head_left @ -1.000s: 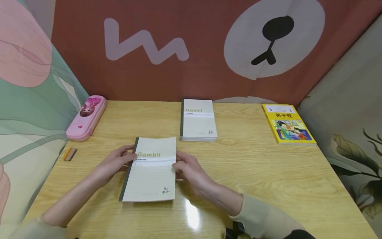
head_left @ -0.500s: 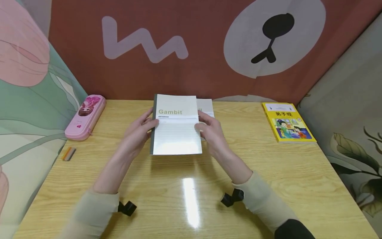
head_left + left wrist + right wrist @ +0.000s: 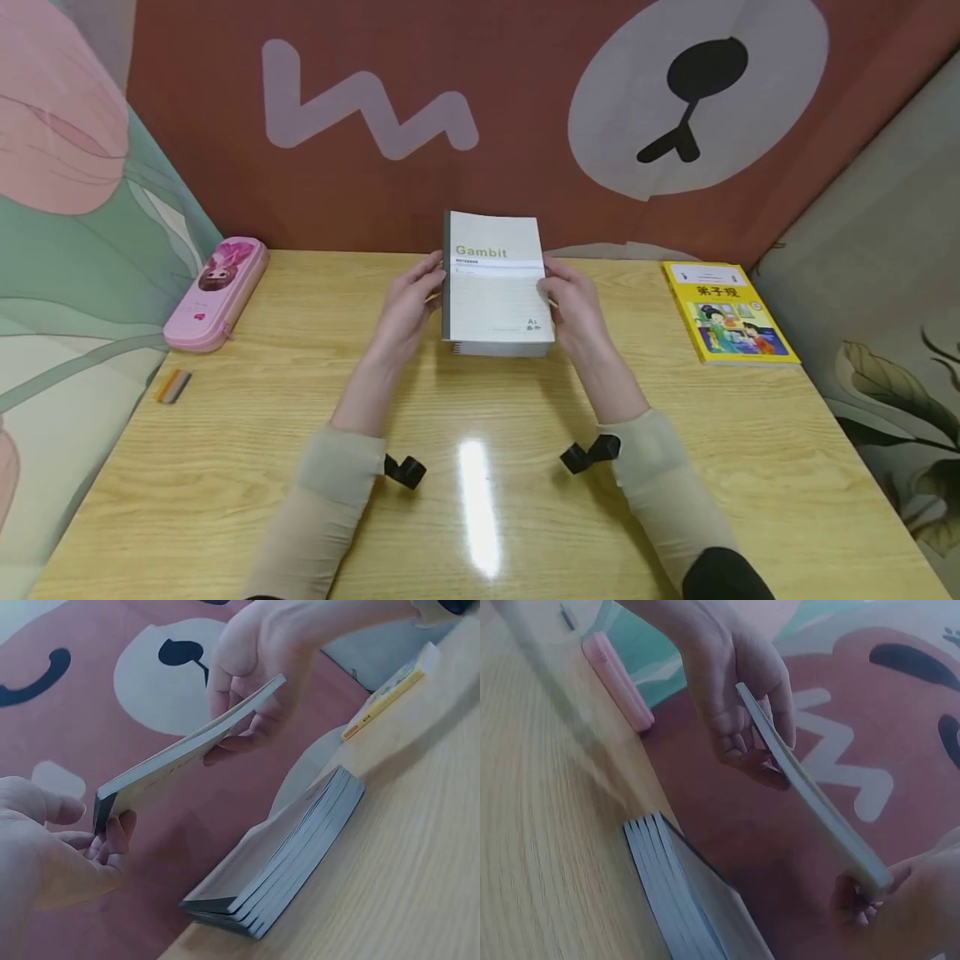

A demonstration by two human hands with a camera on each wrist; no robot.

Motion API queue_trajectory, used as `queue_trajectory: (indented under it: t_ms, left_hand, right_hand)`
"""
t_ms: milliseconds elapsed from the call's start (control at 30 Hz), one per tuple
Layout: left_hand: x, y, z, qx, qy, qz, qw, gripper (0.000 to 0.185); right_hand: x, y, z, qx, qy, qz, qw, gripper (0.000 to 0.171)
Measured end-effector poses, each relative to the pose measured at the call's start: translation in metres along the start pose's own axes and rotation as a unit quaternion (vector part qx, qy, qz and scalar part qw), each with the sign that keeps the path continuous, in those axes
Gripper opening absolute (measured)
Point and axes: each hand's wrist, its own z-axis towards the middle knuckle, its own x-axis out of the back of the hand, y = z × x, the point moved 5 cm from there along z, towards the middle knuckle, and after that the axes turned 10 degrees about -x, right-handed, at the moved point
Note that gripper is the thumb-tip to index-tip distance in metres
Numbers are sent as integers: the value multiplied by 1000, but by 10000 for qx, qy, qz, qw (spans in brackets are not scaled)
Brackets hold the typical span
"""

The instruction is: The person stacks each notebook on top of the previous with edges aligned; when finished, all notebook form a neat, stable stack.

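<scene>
A white Gambit notebook (image 3: 495, 292) with a dark spine is held in the air between both hands, its front tilted toward the head camera. The left hand (image 3: 408, 304) grips its spine side, thumb above and fingers beneath. On the opposite edge, the right hand (image 3: 577, 304) pinches it the same way. Below the held notebook lies a stack of notebooks (image 3: 292, 859); both wrist views show a gap between them. From the head, the stack (image 3: 501, 349) is mostly hidden, only its near edge showing.
A pink pencil case (image 3: 217, 293) lies at the table's back left, with small orange and grey sticks (image 3: 174, 387) in front of it. A yellow book (image 3: 731, 315) is at the back right. Behind the wooden table (image 3: 450, 417) hangs a reddish-brown printed cloth (image 3: 510, 83).
Both hands have carried the notebook from the left front of the table, up and to the right, until it is over the stack. The pencil case and yellow book have stayed put.
</scene>
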Motion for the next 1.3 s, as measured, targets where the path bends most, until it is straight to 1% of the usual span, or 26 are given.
queue_trajectory:
  t_ms: [133,300,367,500,667,833,967,1067,1167,1300]
  left_hand:
    - [-2,-10,9,36,129,-132,9998,51]
    - [-7,-22,16,75,73,-105,9999,50]
    - [-9,-26,17,76,-33,1,10000,51]
    - [-10,-36,20,133,-134,212,9996,52]
    - [-6,-46,20,218,-128,522,9983,54]
    - [-4,-51,21,234,-129,776,9966,56]
    - [-5,-54,21,228,-168,833,9961,56]
    - [-4,-55,21,202,-149,866,9959,56]
    - [-4,-57,21,158,-176,1028,9944,54]
    - [-4,-59,20,204,-221,1255,9916,54]
  right_hand:
    - [7,3,14,-27,-113,173,9998,58]
    - [17,6,25,-102,-165,66,9998,57]
    - [19,7,27,-86,-197,3,9998,57]
    - [22,9,31,-75,-270,-151,9995,59]
    - [23,14,35,-138,-256,-255,9992,60]
    - [23,19,39,-206,-216,-303,9991,60]
    - [24,22,42,-256,-185,-360,9989,59]
    - [25,24,44,-264,-197,-492,9982,59]
    - [25,25,45,-240,-212,-694,9971,60]
    - [26,27,45,-221,-191,-1062,9939,60]
